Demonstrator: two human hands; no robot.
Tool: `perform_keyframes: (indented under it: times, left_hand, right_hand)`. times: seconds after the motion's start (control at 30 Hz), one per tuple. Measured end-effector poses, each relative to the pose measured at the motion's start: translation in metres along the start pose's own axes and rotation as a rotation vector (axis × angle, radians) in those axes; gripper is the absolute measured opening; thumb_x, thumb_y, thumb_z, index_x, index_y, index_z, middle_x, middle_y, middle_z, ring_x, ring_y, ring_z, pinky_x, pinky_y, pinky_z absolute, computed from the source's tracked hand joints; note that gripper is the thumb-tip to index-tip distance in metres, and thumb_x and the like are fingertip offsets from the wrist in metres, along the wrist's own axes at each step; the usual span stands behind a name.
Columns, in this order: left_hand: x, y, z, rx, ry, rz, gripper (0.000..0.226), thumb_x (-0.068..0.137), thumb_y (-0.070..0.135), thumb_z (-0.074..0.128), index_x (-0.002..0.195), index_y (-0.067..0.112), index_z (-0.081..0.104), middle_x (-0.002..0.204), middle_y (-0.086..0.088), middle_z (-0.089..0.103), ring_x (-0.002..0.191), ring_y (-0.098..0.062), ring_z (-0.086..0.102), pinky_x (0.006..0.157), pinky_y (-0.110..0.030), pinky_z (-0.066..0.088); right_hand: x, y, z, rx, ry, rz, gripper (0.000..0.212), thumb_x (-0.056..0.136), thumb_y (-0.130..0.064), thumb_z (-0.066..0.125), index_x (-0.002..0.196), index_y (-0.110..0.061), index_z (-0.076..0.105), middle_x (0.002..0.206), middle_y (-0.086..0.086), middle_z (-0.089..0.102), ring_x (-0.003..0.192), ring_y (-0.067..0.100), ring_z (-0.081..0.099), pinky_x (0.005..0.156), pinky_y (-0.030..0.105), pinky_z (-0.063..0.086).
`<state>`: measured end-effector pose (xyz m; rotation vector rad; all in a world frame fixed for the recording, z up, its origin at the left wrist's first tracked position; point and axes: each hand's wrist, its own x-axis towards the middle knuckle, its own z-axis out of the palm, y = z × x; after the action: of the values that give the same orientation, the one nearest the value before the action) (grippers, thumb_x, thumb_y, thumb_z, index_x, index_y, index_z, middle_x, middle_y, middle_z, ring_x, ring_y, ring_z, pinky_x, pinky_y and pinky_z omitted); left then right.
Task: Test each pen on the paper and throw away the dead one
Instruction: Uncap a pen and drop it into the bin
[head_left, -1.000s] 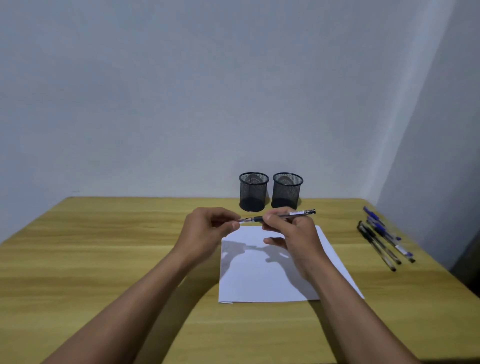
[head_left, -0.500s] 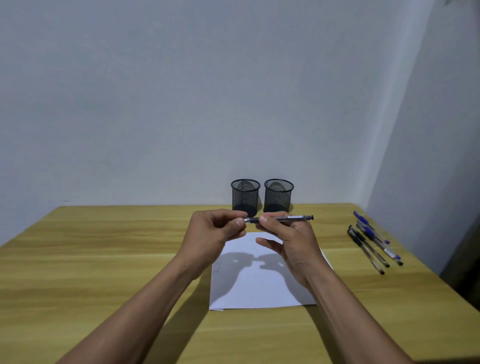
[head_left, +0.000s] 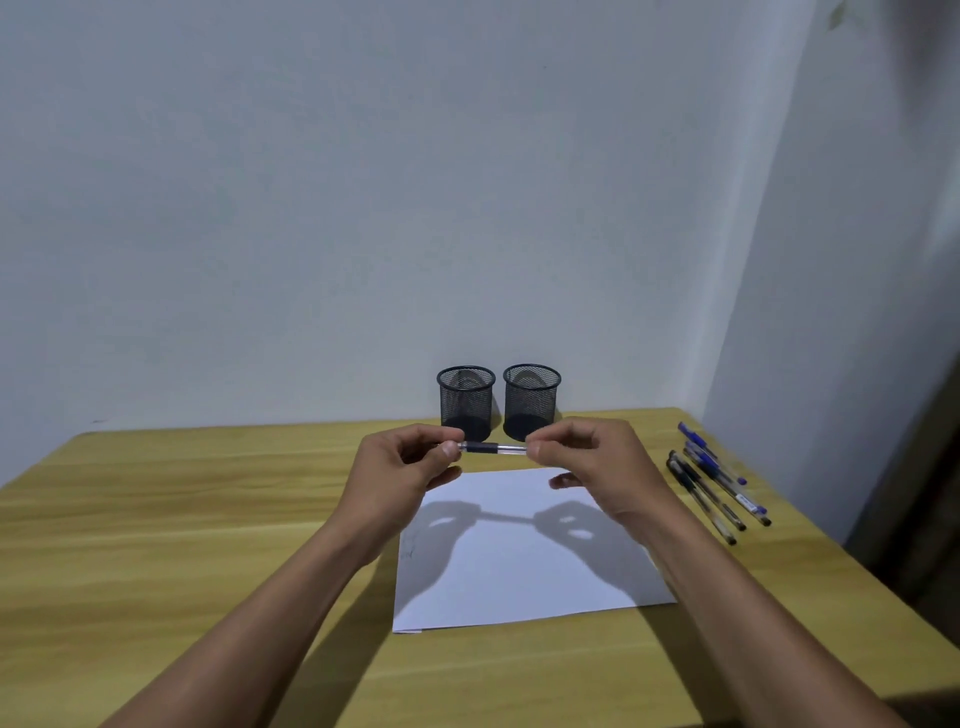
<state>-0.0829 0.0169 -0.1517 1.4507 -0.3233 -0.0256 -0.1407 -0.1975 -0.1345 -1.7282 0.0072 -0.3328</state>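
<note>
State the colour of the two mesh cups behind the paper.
Black: left cup and right cup, best in the head view.

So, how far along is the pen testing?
Little looks done: only faint marks near the paper's left edge, and both mesh cups hold no pens. In hand: one pen, pinched level between left hand and right hand above the paper. Left: the row of pens on the table's right, plus discarding the dead one.
</note>
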Motion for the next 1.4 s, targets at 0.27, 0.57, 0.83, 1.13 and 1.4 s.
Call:
perform_keyframes:
  times: [0.27,0.57,0.83,1.13,1.4]
  left_hand:
    - [0.0,0.001,0.029,0.118,-0.045,0.045,0.011,0.089,0.004,0.069,0.092,0.012,0.077,0.08,-0.006,0.073,0.079,-0.015,0.067,0.079,-0.031,0.06]
    - [0.002,-0.006,0.132,0.594,-0.224,0.276,0.034,0.092,0.032,0.065,0.121,0.016,0.069,0.116,0.008,0.071,0.096,-0.001,0.065,0.08,-0.013,0.045]
    - [-0.03,-0.05,0.276,0.816,-0.627,0.472,0.039,0.098,0.038,0.051,0.13,0.018,0.063,0.129,-0.003,0.067,0.121,-0.023,0.059,0.098,-0.033,0.047]
    - [-0.062,-0.102,0.342,1.273,-0.995,0.489,0.073,0.096,0.066,0.01,0.157,0.027,0.013,0.166,-0.006,0.007,0.153,-0.026,0.0,0.121,-0.055,0.002]
    - [-0.062,-0.108,0.344,1.322,-0.995,0.486,0.073,0.092,0.071,0.004,0.156,0.035,-0.006,0.165,0.003,-0.011,0.152,-0.017,-0.014,0.122,-0.05,-0.007]
  right_hand:
    - [-0.006,-0.01,-0.02,-0.638,0.034,-0.182,0.008,0.086,-0.02,0.076,0.089,-0.026,0.08,0.079,-0.021,0.068,0.083,-0.01,0.06,0.069,0.006,0.041]
    - [-0.057,0.004,-0.129,-0.797,0.26,-0.034,0.008,0.086,-0.021,0.074,0.09,-0.026,0.08,0.085,-0.015,0.074,0.096,0.009,0.067,0.083,0.028,0.049]
    - [-0.14,0.049,-0.244,-0.939,0.561,0.143,0.011,0.088,-0.021,0.073,0.095,-0.021,0.081,0.094,-0.004,0.079,0.095,0.02,0.07,0.084,0.032,0.053]
    - [-0.202,0.174,-0.297,-1.036,0.718,0.321,0.009,0.084,-0.02,0.077,0.093,-0.021,0.08,0.091,0.007,0.073,0.09,0.035,0.064,0.082,0.037,0.049]
    - [-0.229,0.285,-0.291,-1.001,0.67,0.602,0.015,0.09,-0.027,0.066,0.097,-0.02,0.078,0.1,0.011,0.067,0.107,0.036,0.051,0.092,0.043,0.046]
